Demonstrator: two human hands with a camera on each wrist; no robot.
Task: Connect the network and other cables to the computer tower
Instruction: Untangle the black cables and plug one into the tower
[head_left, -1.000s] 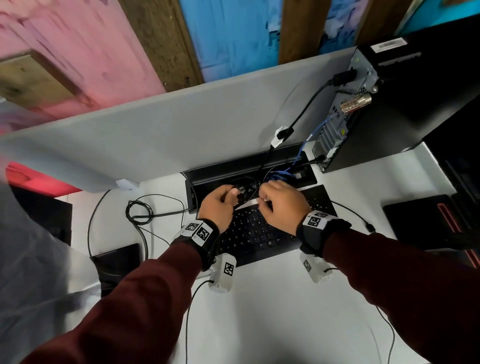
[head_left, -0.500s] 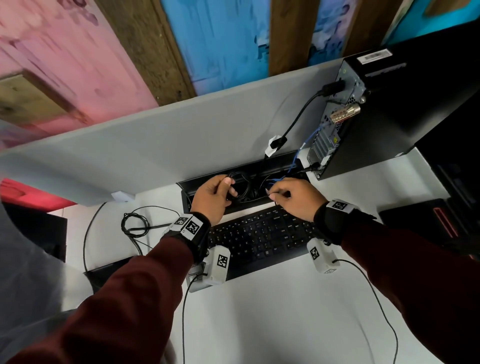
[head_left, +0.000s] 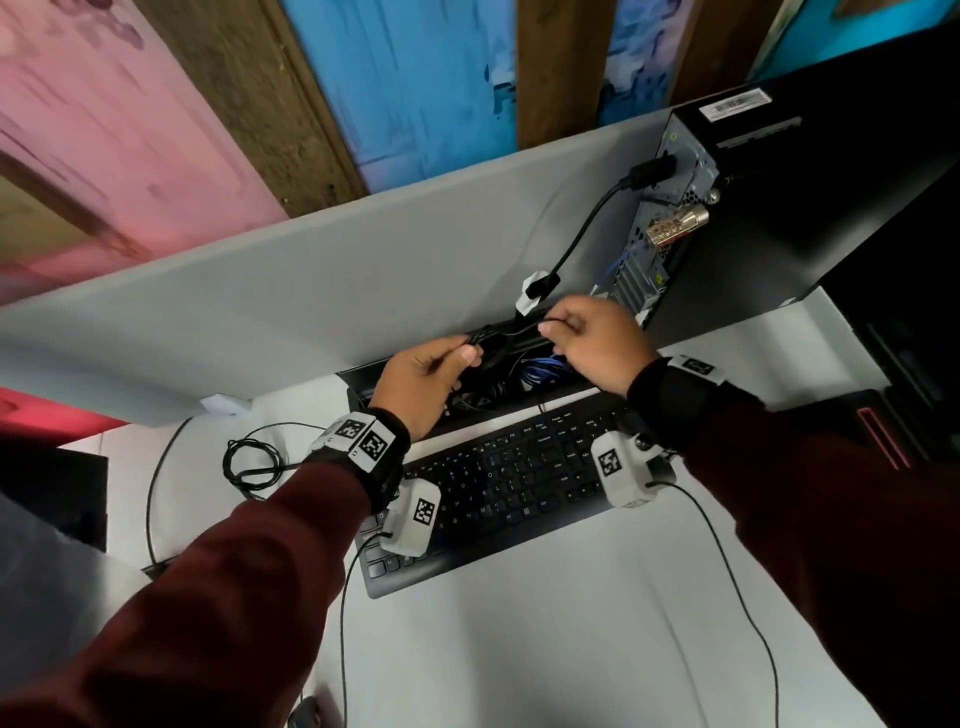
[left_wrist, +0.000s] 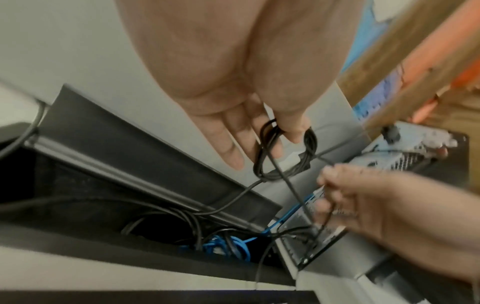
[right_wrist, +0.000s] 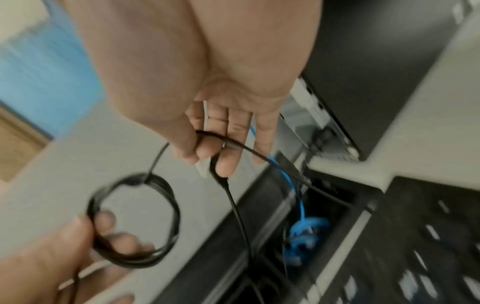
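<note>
The black computer tower (head_left: 789, 218) stands at the back right, its rear panel (head_left: 657, 228) facing left with a black power plug (head_left: 649, 171) in it. My left hand (head_left: 431, 374) pinches a small coil of thin black cable (head_left: 480, 345) above the cable tray; the coil shows clearly in the left wrist view (left_wrist: 283, 152) and the right wrist view (right_wrist: 135, 222). My right hand (head_left: 597, 343) pinches a strand of that cable (right_wrist: 228, 144) between thumb and fingers, just left of the tower's base. A blue network cable (head_left: 540, 371) lies bundled in the tray (left_wrist: 228, 246) and runs up to the tower's rear.
A black keyboard (head_left: 519, 478) lies in front of the open black cable tray (head_left: 363, 374). A grey divider panel (head_left: 311, 291) stands behind it. Another thin black cable (head_left: 249, 462) lies looped on the white desk at left. A dark device (head_left: 883, 426) sits at right.
Both hands rose from the tray, lifting the black coil out. The right hand moved right towards the tower, drawing a strand out from the coil held by the left hand.
</note>
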